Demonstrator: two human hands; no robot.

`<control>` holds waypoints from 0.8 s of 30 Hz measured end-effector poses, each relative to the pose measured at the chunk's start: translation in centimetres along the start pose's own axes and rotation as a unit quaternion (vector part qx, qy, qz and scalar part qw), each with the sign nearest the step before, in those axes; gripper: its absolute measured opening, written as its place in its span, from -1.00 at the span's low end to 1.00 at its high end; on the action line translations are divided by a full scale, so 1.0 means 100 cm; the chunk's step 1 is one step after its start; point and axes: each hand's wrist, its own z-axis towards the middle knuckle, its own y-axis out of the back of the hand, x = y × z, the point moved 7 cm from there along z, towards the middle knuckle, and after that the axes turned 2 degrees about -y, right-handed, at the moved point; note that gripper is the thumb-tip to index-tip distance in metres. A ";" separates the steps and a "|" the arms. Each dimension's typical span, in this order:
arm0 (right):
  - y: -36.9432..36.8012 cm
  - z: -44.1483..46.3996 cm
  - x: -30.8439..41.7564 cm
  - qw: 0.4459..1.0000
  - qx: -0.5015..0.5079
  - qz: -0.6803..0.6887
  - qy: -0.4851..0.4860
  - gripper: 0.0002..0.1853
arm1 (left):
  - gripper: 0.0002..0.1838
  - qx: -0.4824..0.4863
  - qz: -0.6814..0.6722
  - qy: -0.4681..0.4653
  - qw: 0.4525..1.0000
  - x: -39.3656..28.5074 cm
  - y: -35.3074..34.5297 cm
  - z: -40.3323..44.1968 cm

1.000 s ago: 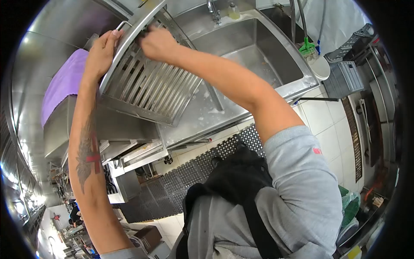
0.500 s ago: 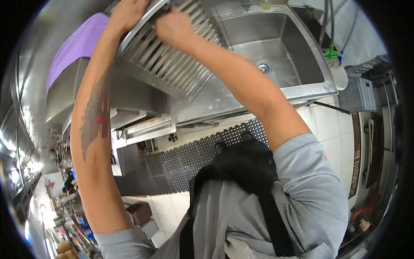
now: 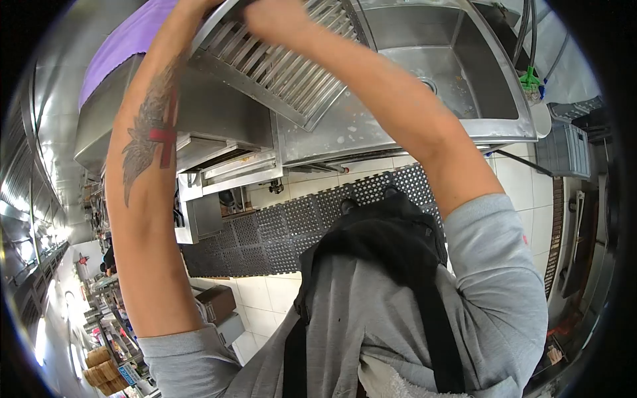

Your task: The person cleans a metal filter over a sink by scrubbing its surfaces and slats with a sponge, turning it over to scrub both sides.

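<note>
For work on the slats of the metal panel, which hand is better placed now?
Probably the right hand: it is over the slatted panel itself, whereas the left hand is by its upper-left edge, largely cropped by the picture's top.

No readable text; blue label too small.

1 metal rack w/ lots of slats, some hid, can't ct. 2 hands: rt hand & a bit of lt hand. 2 bare arms. 1 big sink w/ 1 drain. 2 blk shoes. 2 blk straps. 1 purple cloth. 1 brn box.
</note>
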 end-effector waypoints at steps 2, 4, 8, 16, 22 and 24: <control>-0.003 0.002 -0.014 0.997 -0.078 -0.002 -0.003 -0.80 | -0.49 -0.003 -0.015 -0.016 1.000 -0.004 0.000 -0.002; 0.001 -0.026 0.022 0.994 -0.111 -0.018 0.004 -0.82 | -0.50 0.002 0.002 0.024 1.000 -0.008 -0.002 0.001; 0.008 -0.019 0.026 0.995 -0.081 -0.013 0.054 -0.67 | -0.50 0.013 0.017 0.024 0.999 0.004 0.001 0.002; -0.007 -0.008 0.023 0.997 0.050 -0.066 0.010 -0.44 | -0.51 -0.009 0.018 0.009 1.000 0.005 0.001 0.004; 0.009 -0.010 -0.008 0.998 -0.049 -0.026 0.034 -0.71 | -0.51 -0.003 0.012 -0.010 1.000 0.012 0.006 0.005; 0.029 0.015 -0.083 0.993 -0.074 -0.083 -0.045 -0.72 | -0.50 0.007 -0.036 0.004 0.999 0.019 -0.001 0.006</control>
